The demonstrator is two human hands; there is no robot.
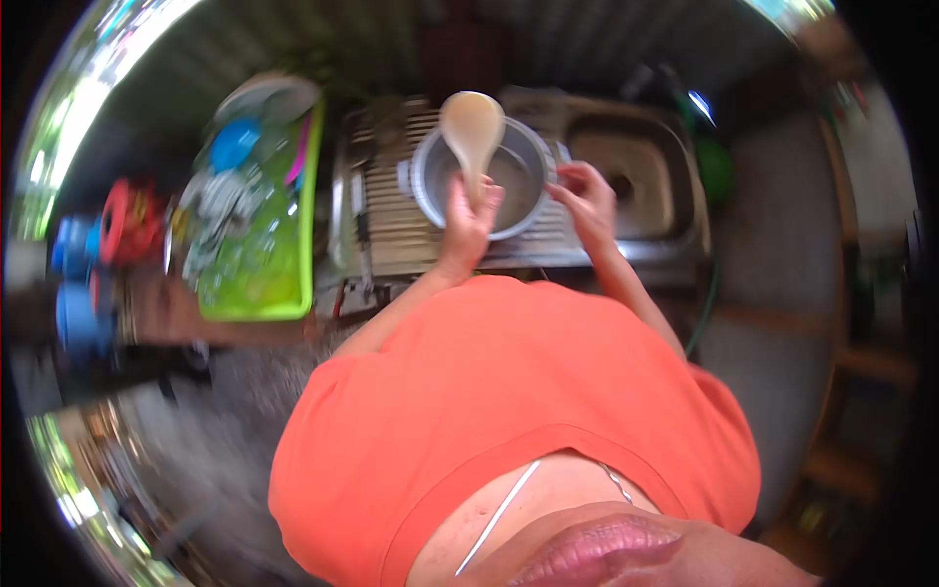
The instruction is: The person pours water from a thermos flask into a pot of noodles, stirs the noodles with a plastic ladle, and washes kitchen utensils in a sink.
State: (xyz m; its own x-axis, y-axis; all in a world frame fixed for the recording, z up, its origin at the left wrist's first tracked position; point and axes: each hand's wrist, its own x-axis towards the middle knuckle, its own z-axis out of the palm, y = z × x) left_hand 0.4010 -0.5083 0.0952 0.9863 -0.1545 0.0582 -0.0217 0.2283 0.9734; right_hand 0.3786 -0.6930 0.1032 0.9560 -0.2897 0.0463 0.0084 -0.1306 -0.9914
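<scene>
A pale spoon with a broad oval head is held upright by its handle in my left hand, whose fingers are wrapped round it. Behind and below the spoon stands a round grey pot with a light rim, on the ribbed drainboard of the sink. My right hand is at the pot's right side, thumb and fingers closed together at the rim or handle there. The pot's inside looks greyish, and I cannot make out what is in it.
The metal sink basin lies to the right, its drain showing. Cutlery lies on the drainboard's left edge. Further left is a bright green tray with glassware, a cloth and a blue bowl. Red and blue containers stand beyond it.
</scene>
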